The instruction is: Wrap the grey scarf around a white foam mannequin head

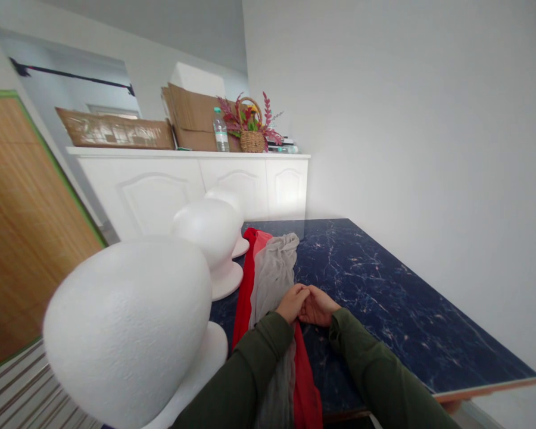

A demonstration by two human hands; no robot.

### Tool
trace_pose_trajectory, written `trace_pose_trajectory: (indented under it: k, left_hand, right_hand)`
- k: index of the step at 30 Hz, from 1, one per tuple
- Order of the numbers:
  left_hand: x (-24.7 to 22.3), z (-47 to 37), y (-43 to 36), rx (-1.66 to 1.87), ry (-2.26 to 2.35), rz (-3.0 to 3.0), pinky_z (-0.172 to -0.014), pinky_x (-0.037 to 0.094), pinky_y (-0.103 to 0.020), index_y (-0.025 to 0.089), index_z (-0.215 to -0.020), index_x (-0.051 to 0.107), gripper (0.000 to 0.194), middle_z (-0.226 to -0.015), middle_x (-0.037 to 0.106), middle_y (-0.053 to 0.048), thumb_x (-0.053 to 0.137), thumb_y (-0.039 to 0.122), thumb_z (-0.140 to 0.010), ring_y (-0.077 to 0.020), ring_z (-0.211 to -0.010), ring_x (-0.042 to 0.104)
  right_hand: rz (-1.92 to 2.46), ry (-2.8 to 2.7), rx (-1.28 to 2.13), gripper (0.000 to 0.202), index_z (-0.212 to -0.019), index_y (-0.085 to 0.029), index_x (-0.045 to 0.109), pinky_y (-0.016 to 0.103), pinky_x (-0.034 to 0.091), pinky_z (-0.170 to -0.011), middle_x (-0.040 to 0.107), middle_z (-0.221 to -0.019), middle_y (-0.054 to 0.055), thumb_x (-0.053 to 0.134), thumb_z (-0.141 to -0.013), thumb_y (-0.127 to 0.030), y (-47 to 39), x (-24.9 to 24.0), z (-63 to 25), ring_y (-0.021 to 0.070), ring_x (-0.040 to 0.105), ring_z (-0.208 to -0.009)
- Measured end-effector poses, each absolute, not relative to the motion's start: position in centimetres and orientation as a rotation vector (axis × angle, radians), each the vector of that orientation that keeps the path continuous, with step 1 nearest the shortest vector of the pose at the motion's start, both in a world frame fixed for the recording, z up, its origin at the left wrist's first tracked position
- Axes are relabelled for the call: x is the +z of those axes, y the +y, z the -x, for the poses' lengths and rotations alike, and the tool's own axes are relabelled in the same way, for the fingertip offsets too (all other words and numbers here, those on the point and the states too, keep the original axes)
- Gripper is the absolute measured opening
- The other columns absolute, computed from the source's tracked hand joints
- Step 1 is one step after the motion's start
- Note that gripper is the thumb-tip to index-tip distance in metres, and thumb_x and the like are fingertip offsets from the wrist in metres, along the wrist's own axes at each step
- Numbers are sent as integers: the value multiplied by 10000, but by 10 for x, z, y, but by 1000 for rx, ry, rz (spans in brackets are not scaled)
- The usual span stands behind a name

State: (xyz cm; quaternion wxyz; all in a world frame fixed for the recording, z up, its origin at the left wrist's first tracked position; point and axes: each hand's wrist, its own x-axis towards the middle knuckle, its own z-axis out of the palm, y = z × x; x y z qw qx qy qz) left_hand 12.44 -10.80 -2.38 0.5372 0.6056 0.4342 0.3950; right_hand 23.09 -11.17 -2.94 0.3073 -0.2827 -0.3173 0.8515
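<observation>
My left hand (290,302) and my right hand (318,306) meet, fingers touching, at the right edge of a grey scarf (273,269). The grey scarf lies lengthwise on the dark blue marble table (384,286), partly over a red scarf (246,280) that hangs down over the near edge. Both hands pinch at the grey scarf's edge; the exact grip is hidden by the fingers. My sleeves are dark green.
Three white foam mannequin heads stand along the table's left side: a near one (129,328), a middle one (209,238), a far one (227,199). A white cabinet (187,179) behind carries cardboard, a water bottle (220,131) and a flower basket (252,128). A white wall runs on the right.
</observation>
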Motion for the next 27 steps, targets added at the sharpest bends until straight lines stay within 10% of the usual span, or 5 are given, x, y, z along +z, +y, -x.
trace_pose_trajectory:
  k: [27]
  left_hand:
    - [-31,-124,-103,939,1048,-1493,-680,390,-249,170,-755,502,123,-672,516,-3,398,234,-742,-134,-694,504]
  right_hand:
    - [756,-841,2269,371,-799,-127,512,215,429,-504,562,-548,39,243,-807,-382,-112,-27,-231,115,557,-519]
